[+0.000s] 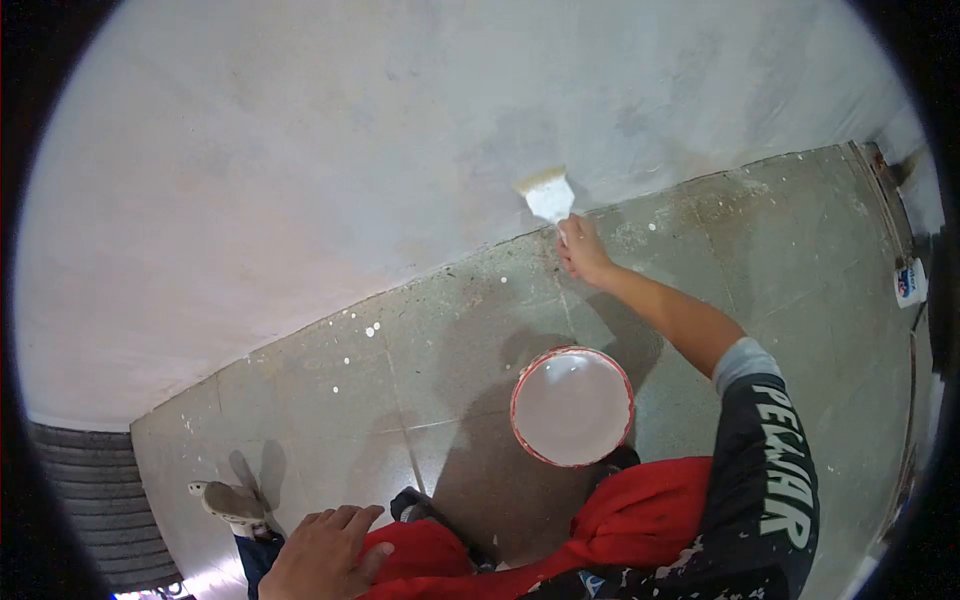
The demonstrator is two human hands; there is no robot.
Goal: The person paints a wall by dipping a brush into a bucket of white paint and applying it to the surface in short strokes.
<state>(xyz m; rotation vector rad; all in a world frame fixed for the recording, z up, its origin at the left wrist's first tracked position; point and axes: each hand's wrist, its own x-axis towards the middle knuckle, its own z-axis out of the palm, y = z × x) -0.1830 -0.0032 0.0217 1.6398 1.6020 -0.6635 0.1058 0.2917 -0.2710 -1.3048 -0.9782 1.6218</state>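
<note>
My right hand [583, 248] grips the handle of a wide paintbrush [546, 192], whose white-coated bristles press against the pale wall [300, 150] just above the floor line. My left hand [322, 552] rests flat on my knee, fingers together, holding nothing. A round red-rimmed bucket [572, 406] of white paint stands on the floor between my legs, below the right arm.
The grey concrete floor [400, 360] is speckled with white paint drops. My red trousers [640, 520] and a paint-stained shoe [228, 501] show at the bottom. A small white container [909, 282] lies at the far right by the wall. A dark ribbed surface [95, 495] is at lower left.
</note>
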